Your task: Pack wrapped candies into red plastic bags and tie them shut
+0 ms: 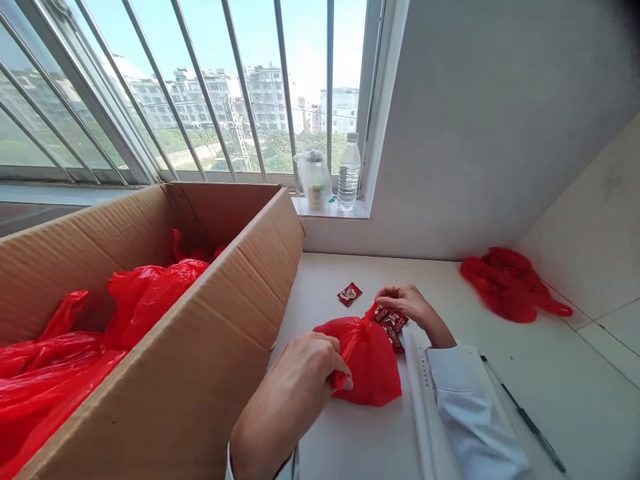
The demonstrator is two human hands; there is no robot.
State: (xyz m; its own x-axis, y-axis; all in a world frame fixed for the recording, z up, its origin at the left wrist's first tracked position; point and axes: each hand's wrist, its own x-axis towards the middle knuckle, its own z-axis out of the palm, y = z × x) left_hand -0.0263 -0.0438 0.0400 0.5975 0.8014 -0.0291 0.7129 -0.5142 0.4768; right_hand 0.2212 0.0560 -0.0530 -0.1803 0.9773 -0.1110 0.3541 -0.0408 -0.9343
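Two hands: both work at one red bag point(373, 370) lying on the white bench point(500, 373).
Fingers of the left hand point(305, 377): closed tight, pinching a fold of the red bag at its near left side.
Fingers of the right hand point(407, 303): curled around a bunch of small red packets point(391, 321) at the red bag's mouth; their exact number cannot be told.
Red bag's axis: long axis runs from the person towards the window wall, leaning a little right, with the mouth at the far end.
Loose packet point(349, 293): one, flat on the bench just beyond the red bag, to the left of its mouth.
White strip point(424, 377): one, with printed marks, touching the red bag's right side under the right sleeve.
Pen point(533, 423): one, well to the right of the red bag, lying slantwise.
Crumpled bag point(510, 283): one, red, far right of the red bag by the wall.
Cardboard box point(200, 347): one, open, just left of the red bag, holding more red plastic.
Water bottle point(349, 170): one, upright on the sill beyond the red bag.
Wrapped cup point(314, 177): one, just beside the bottle.
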